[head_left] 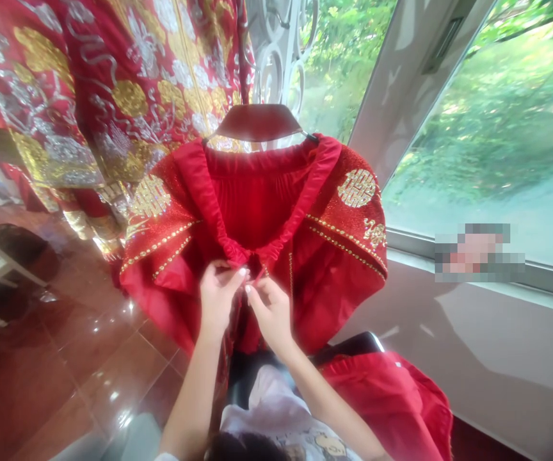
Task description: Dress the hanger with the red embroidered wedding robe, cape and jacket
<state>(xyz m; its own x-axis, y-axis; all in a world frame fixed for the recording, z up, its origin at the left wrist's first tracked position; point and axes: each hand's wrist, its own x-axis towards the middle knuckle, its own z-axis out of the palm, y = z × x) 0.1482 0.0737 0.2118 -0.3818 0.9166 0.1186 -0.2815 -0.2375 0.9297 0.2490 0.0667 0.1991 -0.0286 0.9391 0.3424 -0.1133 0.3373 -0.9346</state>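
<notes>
In the head view a red skirt [267, 173] with a gathered waistband, gold beaded lines and round gold emblems hangs from a dark red hanger [260, 123]. The front of its waistband dips to a point where both hands meet. My left hand [217, 296] pinches the left end of the waistband between thumb and fingers. Close beside it, my right hand [272, 312] is closed on a thin red tie [258, 278] at the other end. The fingers partly hide how the two ends join.
A red and gold embroidered jacket [161, 83] hangs at the upper left, near a white metal scrollwork grille [279, 64]. Another red cloth [386, 397] lies at the lower right by a dark seat [353, 346]. A window ledge [488, 272] runs along the right.
</notes>
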